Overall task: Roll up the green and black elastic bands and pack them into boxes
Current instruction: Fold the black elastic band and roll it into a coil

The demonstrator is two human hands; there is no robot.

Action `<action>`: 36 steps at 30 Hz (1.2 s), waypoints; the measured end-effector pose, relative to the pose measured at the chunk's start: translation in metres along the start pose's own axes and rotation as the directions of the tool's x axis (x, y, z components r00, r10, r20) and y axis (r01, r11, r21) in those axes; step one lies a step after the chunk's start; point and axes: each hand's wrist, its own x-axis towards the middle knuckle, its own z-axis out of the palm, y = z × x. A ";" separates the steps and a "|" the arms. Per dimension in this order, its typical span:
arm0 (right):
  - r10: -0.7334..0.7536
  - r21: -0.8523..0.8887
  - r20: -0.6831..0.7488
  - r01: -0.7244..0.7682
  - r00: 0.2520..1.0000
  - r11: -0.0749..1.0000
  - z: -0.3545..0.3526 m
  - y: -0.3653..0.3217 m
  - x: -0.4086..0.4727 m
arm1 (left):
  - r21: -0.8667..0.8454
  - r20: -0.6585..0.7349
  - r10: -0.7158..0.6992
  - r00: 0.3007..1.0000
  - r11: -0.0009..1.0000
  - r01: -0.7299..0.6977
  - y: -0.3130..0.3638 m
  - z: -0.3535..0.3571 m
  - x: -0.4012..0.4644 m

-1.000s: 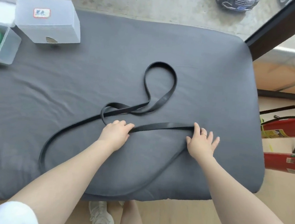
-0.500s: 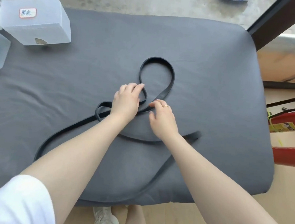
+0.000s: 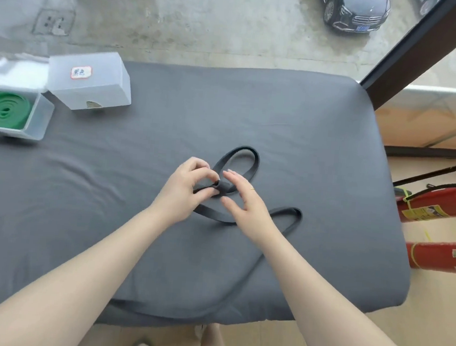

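Observation:
A long black elastic band (image 3: 255, 161) lies in loops on the grey-covered table (image 3: 320, 131). My left hand (image 3: 183, 189) pinches a folded end of the band at the table's middle. My right hand (image 3: 242, 201) is beside it with fingers spread, its fingertips at the same fold. One loop lies beyond my hands, another to the right, and the band trails to the near edge. A rolled green band (image 3: 4, 111) sits in an open clear box (image 3: 41, 120) at the far left. A closed translucent box (image 3: 92, 83) with a red-edged label stands next to it.
Two red fire extinguishers (image 3: 442, 206) lie on the floor right of the table. A dark window frame (image 3: 422, 43) rises at the back right. My shoes show below the near edge.
Both hands moved from the band's near stretch up to its crossing point. My left hand has picked up and folded the band's end. The loop beyond has shrunk.

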 end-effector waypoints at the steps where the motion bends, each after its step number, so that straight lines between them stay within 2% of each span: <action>1: -0.011 0.064 0.022 0.010 1.000 0.998 0.003 -0.016 -0.012 | -0.072 0.000 0.015 1.000 0.997 -0.015 0.012 -0.015 -0.015; 3: -0.041 0.177 0.045 0.032 0.998 0.984 0.014 -0.047 -0.038 | -0.209 -0.010 0.019 1.000 0.978 -0.021 0.036 -0.045 -0.049; 5: -0.084 0.195 0.061 0.071 0.995 0.978 0.032 -0.073 -0.068 | -0.339 -0.003 0.019 1.000 0.941 -0.019 0.057 -0.071 -0.087; 9: -0.211 0.101 0.040 0.206 0.977 0.973 0.079 -0.121 -0.131 | -0.511 -0.001 0.101 0.995 0.855 -0.087 0.085 -0.114 -0.168; 14: -0.283 -0.035 0.041 0.285 0.958 0.958 0.126 -0.162 -0.207 | -0.753 0.029 0.210 0.977 0.648 -0.116 0.104 -0.156 -0.253; 16: -0.220 -0.024 0.077 0.222 0.972 0.975 0.138 -0.164 -0.235 | -0.794 0.051 0.274 0.960 0.595 -0.128 0.112 -0.166 -0.277; 18: -0.125 0.099 0.133 0.112 0.983 0.989 0.147 -0.162 -0.264 | -0.825 0.074 0.315 0.946 0.552 -0.119 0.120 -0.170 -0.296; 21: -0.058 0.317 0.190 -0.005 0.980 0.948 0.154 -0.160 -0.301 | -0.844 0.109 0.308 0.945 0.531 -0.075 0.129 -0.167 -0.314; 24: -0.024 0.454 0.231 -0.086 0.973 0.887 0.150 -0.159 -0.332 | -0.858 0.096 0.276 0.956 0.510 -0.061 0.136 -0.163 -0.325; 27: -0.106 0.569 0.359 -0.128 0.927 0.812 0.147 -0.161 -0.359 | -0.884 0.107 0.277 0.955 0.466 -0.036 0.150 -0.157 -0.332; 31: -0.267 0.679 0.503 -0.186 0.822 0.710 0.142 -0.169 -0.388 | -0.893 0.138 0.329 0.934 0.450 -0.026 0.176 -0.146 -0.339; 32: -0.272 0.685 0.498 -0.181 0.824 0.705 0.141 -0.174 -0.394 | -0.894 0.142 0.337 0.931 0.447 -0.025 0.182 -0.143 -0.340; 34: -0.195 0.631 0.359 -0.083 0.913 0.772 0.140 -0.179 -0.400 | -0.900 0.132 0.322 0.937 0.435 -0.023 0.192 -0.136 -0.339; 35: -0.124 0.549 0.206 -0.009 0.971 0.836 0.139 -0.179 -0.400 | -0.899 0.118 0.303 0.946 0.437 -0.028 0.196 -0.133 -0.337; 36: -0.064 0.440 0.009 0.054 0.998 0.896 0.138 -0.176 -0.398 | -0.893 0.104 0.287 0.952 0.449 -0.038 0.198 -0.129 -0.334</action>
